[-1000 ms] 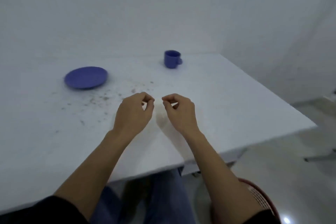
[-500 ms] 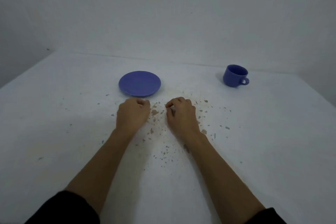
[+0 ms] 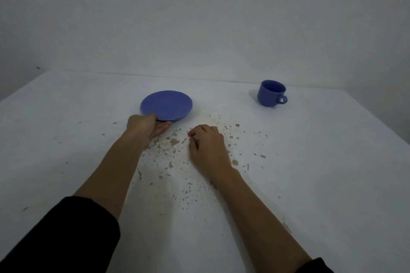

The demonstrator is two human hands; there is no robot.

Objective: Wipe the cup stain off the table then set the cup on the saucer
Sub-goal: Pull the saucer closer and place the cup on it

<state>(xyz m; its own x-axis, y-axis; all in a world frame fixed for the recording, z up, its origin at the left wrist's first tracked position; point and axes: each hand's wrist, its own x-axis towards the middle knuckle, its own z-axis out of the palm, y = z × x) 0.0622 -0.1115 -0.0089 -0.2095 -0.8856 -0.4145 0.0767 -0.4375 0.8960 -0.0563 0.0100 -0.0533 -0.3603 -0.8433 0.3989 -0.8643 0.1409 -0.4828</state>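
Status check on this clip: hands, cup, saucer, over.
Left hand gripping saucer near edge. Right hand curled on table, holding nothing visible. Cup upright, far right, off saucer. Brown stain specks unwiped.

Your round blue ceramic saucer (image 3: 166,104) sits mid-tabletop toward the far edge | your blue handled ceramic cup (image 3: 271,93) stands well right of it, near the far right corner | brown speckled stain (image 3: 199,150) spreads before the saucer

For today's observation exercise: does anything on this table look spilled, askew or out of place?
Brown specks and flakes lie scattered over the white table between the saucer and both hands. The cup stands upright, apart from its saucer. No cloth is visible.
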